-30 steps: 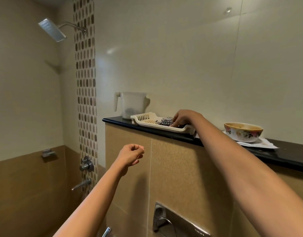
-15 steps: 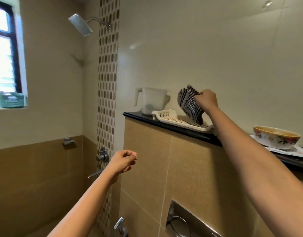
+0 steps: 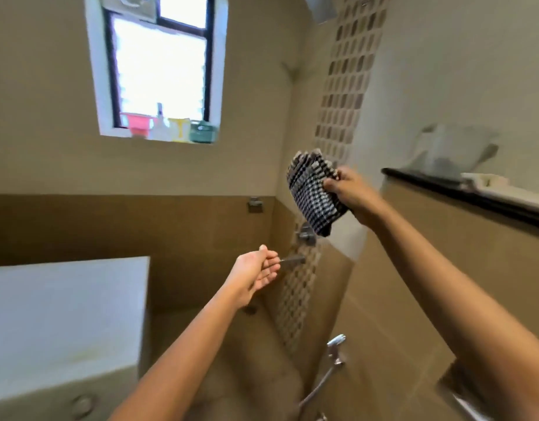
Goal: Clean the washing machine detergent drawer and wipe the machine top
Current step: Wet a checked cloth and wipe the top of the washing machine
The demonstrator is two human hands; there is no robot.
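Lifted dark checked cloth off black three-o'clock ledge, clenched in right hand, left hand slack-open, ready for wiping

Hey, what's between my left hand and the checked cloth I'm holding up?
In the head view, only the wall tap's chrome knob and spout show between the left hand and the checked cloth. Both are fixed to the wall behind.
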